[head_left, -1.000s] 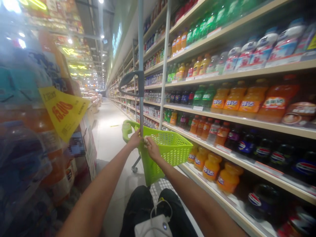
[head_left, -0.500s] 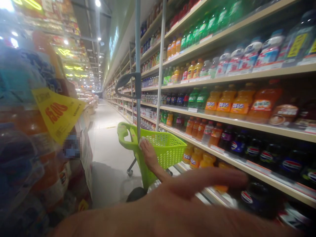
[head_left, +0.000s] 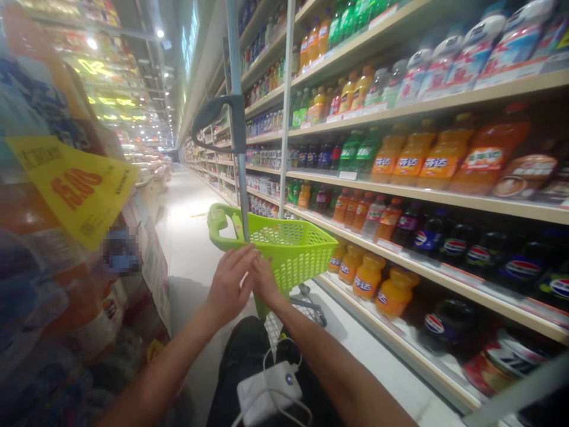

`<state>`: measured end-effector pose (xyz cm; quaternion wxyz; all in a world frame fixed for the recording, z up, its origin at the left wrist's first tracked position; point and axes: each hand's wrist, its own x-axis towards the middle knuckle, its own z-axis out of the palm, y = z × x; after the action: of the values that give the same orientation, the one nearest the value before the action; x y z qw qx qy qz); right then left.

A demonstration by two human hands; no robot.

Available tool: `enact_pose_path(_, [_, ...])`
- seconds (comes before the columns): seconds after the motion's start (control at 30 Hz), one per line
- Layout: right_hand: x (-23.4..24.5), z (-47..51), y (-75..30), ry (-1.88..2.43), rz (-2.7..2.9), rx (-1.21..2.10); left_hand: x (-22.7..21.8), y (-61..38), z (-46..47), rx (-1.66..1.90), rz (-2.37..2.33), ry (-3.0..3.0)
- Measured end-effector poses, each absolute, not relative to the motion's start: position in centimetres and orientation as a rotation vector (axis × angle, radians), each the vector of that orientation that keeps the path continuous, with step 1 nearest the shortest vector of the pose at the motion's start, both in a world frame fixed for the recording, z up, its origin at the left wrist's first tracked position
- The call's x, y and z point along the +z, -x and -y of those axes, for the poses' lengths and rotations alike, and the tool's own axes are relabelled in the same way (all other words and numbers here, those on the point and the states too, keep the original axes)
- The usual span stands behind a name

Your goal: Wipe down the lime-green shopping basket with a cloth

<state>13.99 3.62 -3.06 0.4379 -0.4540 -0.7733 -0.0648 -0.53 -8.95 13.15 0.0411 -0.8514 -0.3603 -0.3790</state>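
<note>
Fingers [head_left: 242, 256] of the left hand [head_left: 229, 287] are extended and loosely spread, grasping nothing. Those of the right hand [head_left: 265, 280] are lightly curled at the near side of a lime-green plastic shopping trolley basket [head_left: 296, 252]; whether they grip it cannot be confirmed. The basket sits directly ahead of the person, below the trolley's grey metal pole [head_left: 235, 118], beside shelving [head_left: 400, 193] holding bottled orange soda [head_left: 368, 279].

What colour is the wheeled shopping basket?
The wheeled shopping basket is lime green, best seen in the head view.
</note>
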Motion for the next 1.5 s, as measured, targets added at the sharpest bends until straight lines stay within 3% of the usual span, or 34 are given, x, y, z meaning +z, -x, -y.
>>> enact_pose_path(0.13, [-6.0,-3.0,-14.9,1.087,1.994,-0.369,6.3,0.8,2.6,-0.549,1.766,2.367])
enact_pose_path(0.3, [-3.0,-3.2,-15.0,1.057,1.897,-0.488,1.4,2.2,0.1,-0.282,1.709,2.282])
enact_pose_path(0.5, [1.5,-5.4,-14.1,1.129,1.972,-0.544,1.8,1.5,-2.2,-0.227,1.813,2.205])
enact_pose_path(0.8, [-7.5,-5.8,-14.6,1.216,2.153,-0.491,2.0,0.0,-3.4,-0.169,1.774,2.331])
enact_pose_path(0.9, [-8.3,-5.3,-15.0,1.216,2.208,-0.451,1.8,0.0,-3.5,-0.17,1.748,2.345])
enact_pose_path(1.23, [-0.5,-5.7,-14.7,1.175,1.976,-0.492,1.1,-0.2,-3.3,-0.195,1.764,2.327])
enact_pose_path(1.5, [-7.7,-5.0,-14.7,1.286,2.136,-0.397,0.3,-0.5,-2.7,-0.203,1.712,2.393])
